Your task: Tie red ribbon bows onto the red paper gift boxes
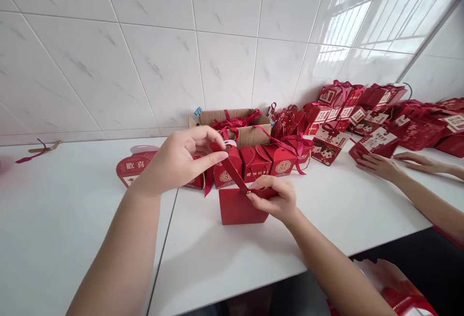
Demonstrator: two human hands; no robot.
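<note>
Item one: a plain red box (235, 209), which we find just below the centre of the frame, on the white counter (195, 253).
Item two: a red strap (234, 173), slanting up and left from the box's top edge; at its lower end we note a small gold-coloured fastener (248, 192).
Left hand (177, 161), centre-left: raised, fingers pinching the strap's upper end.
Right hand (277, 197), right of centre: fingers pinching the strap by the fastener; we cannot tell whether they also grip the box.
Behind these, mid-frame, we count in a row of small red boxes (255, 164), then a cardboard carton (250, 137) containing red ribbons (232, 123).
Left of centre: a rounded red package (130, 162), partly behind the left forearm.
Right side: stacked red gift boxes (335, 113); near them, a co-worker's hand (380, 166) touches a printed red box (379, 143).
Upper frame: a tiled wall (152, 50).
</note>
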